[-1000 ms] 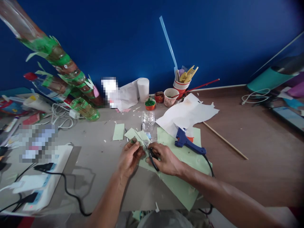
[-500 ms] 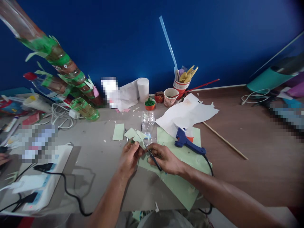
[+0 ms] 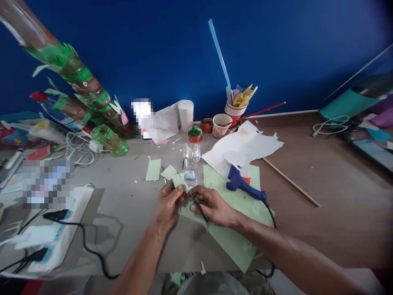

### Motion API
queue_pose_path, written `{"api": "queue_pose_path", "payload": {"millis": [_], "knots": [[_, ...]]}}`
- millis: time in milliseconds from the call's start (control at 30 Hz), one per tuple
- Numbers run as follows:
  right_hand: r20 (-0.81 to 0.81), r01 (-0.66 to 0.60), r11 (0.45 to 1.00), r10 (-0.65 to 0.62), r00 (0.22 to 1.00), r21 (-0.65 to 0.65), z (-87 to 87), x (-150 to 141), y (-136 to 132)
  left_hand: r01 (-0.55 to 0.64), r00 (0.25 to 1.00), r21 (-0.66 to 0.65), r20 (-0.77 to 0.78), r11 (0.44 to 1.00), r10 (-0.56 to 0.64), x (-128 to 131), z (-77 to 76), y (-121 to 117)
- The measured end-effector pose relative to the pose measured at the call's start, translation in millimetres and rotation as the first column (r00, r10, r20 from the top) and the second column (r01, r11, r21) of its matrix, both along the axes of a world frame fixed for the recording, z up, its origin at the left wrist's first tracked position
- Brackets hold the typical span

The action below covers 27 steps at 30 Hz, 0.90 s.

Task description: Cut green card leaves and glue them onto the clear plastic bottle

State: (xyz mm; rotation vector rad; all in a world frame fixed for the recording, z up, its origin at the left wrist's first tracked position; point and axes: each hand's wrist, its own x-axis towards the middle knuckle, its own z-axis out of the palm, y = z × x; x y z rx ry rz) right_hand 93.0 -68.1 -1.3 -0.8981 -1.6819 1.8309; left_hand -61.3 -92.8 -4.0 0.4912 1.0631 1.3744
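Note:
My left hand (image 3: 168, 201) pinches a small piece of pale green paper (image 3: 179, 181) between thumb and fingers. Closed around the dark handles of a pair of scissors (image 3: 200, 208) is my right hand (image 3: 216, 207), and the blades meet the paper beside my left fingertips. Just beyond lie a cut green rectangle (image 3: 153, 170) and another green piece (image 3: 167, 172). A clear plastic bottle piece (image 3: 192, 155) stands behind my hands, with a small blue object (image 3: 190, 175) in front of it. Under my right hand spreads a large green sheet (image 3: 231, 241).
A blue glue gun (image 3: 245, 188) rests on the green sheet, its cord running to the front edge. White paper (image 3: 242, 143), a wooden stick (image 3: 291, 182) and paint cups (image 3: 221, 125) lie beyond. At left are a power strip (image 3: 66, 235) and painted bottle tower (image 3: 89, 90).
The paper in my left hand has shifted, and a pointed part at its right no longer covers the blue object. Another person's hand at the left edge has mostly gone from view.

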Motion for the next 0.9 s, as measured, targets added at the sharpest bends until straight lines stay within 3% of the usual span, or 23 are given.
{"api": "queue_pose_path", "payload": {"millis": [433, 900], "knots": [[-0.067, -0.001, 1.000, -0.001, 0.998, -0.031, -3.1, -3.7, -3.0, -0.002, 0.999, -0.013, -0.037, 1.000, 0.001, 2.1, 2.6, -1.4], [-0.031, -0.008, 0.999, 0.009, 0.999, 0.044, -10.6, -3.7, -4.1, -0.022, 0.998, -0.031, -0.052, 0.999, 0.020, 2.5, 2.8, 0.9]]}}
